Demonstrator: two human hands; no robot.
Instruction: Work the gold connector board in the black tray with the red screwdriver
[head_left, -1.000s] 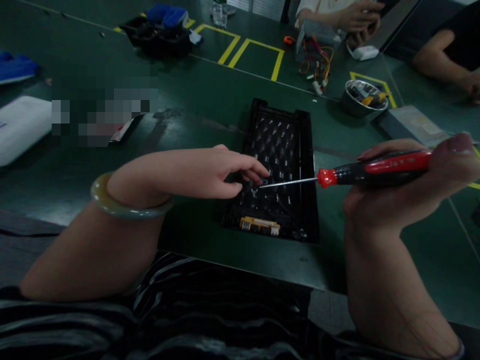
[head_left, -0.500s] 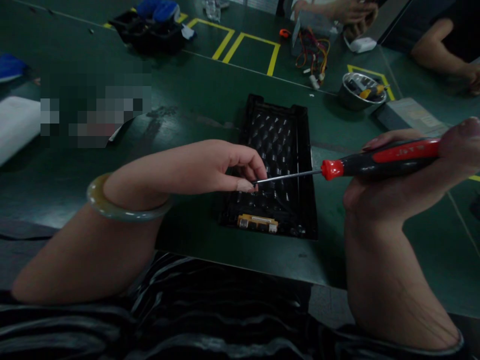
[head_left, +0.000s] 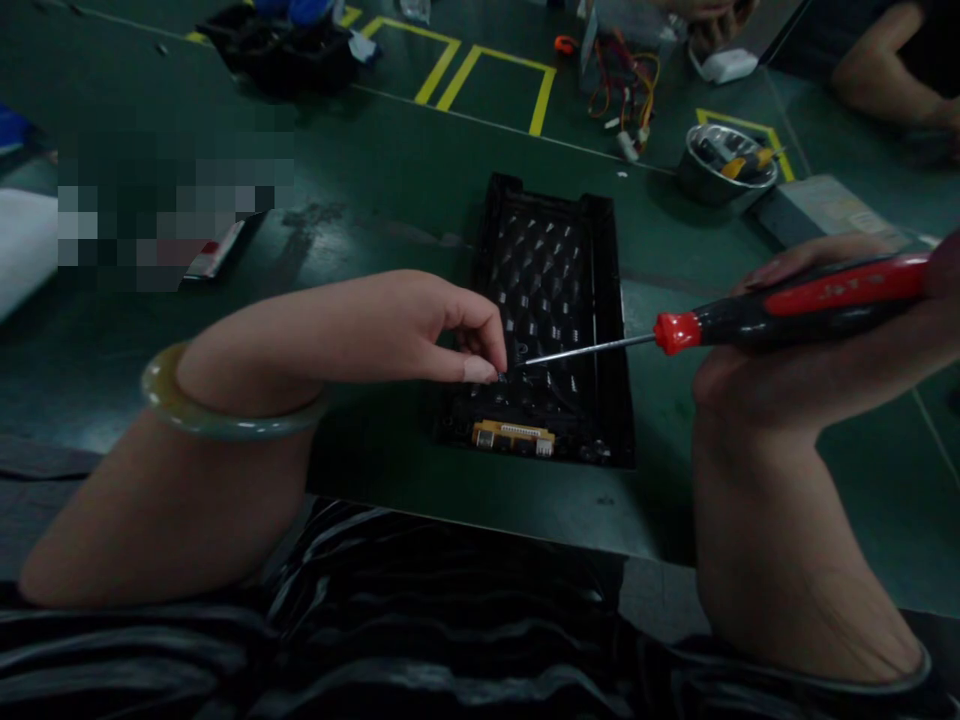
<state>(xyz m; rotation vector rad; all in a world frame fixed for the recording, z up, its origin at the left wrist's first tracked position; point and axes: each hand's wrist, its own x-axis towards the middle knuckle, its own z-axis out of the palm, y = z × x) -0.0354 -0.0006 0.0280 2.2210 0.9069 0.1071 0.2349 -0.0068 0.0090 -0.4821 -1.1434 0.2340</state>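
My right hand (head_left: 810,370) is closed round the red and black handle of a screwdriver (head_left: 817,300), whose thin shaft points left over a black plastic panel (head_left: 611,330). Thumb and fingertips of my left hand (head_left: 420,330) are pinched together above the panel's left part, on something too small to make out. A small gap separates them from the screwdriver tip. The panel lies lengthwise on the green table, with a textured inner face. A small yellow-orange circuit board (head_left: 514,438) with connectors sits at its near end.
A metal bowl (head_left: 694,178) with tools stands at the right, beside a grey box (head_left: 825,215). Farther back are a metal case with coloured cables (head_left: 637,90), a black tray (head_left: 225,50) holding blue items, and other people's arms. A white object (head_left: 26,240) lies far left.
The screwdriver tip has come away from my left fingertips. My right hand has shifted slightly right with the screwdriver, my left hand slightly left. The whole view has shifted a little.
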